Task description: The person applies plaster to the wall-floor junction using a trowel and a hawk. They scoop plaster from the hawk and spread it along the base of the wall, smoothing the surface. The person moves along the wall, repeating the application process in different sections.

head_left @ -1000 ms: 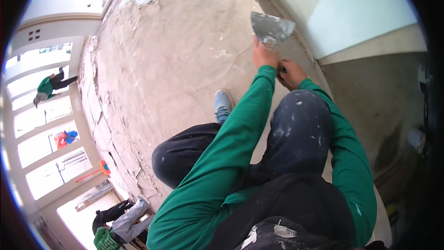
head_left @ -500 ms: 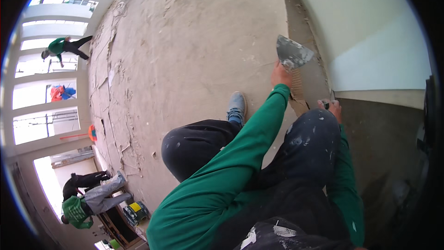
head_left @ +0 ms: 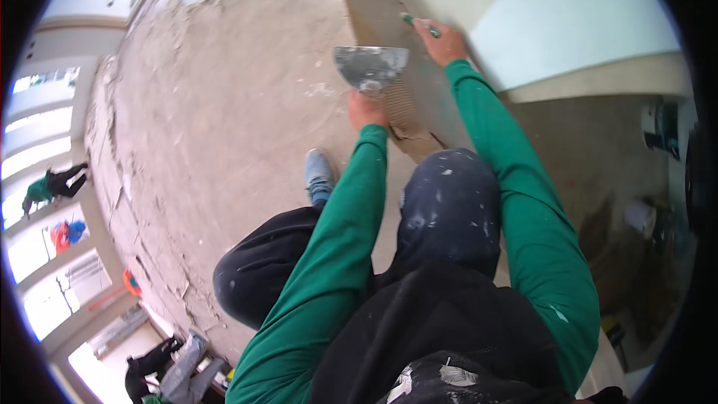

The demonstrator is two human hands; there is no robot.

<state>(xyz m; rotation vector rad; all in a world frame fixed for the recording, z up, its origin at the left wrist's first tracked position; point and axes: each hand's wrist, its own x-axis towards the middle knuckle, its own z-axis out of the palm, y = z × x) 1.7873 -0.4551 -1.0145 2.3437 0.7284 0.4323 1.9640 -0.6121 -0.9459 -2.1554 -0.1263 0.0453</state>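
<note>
My left hand point(head_left: 367, 110) is closed round the handle of a wide putty knife point(head_left: 369, 66), its grey blade smeared with pale filler and pointing away from me. The blade is over the edge of the brown floor covering point(head_left: 247, 90). Further right and ahead, my right hand point(head_left: 446, 43) grips a slim green-handled tool point(head_left: 422, 26); its working end is too small to make out. That tool is above the bare grey strip of floor point(head_left: 426, 82) beside the wall. Torn corrugated cardboard point(head_left: 402, 108) lies just right of my left hand.
A pale wall point(head_left: 568, 22) rises close on the right, with a darker floor area point(head_left: 576, 157) past its corner. My knee point(head_left: 449, 194) and shoe point(head_left: 319, 176) are below my hands. Other people point(head_left: 56, 185) are at the far left, by window openings.
My right hand has come forward from beside my knee to the strip along the wall, bringing the green-handled tool into sight. The putty knife stays in my left hand; the whole view has swung.
</note>
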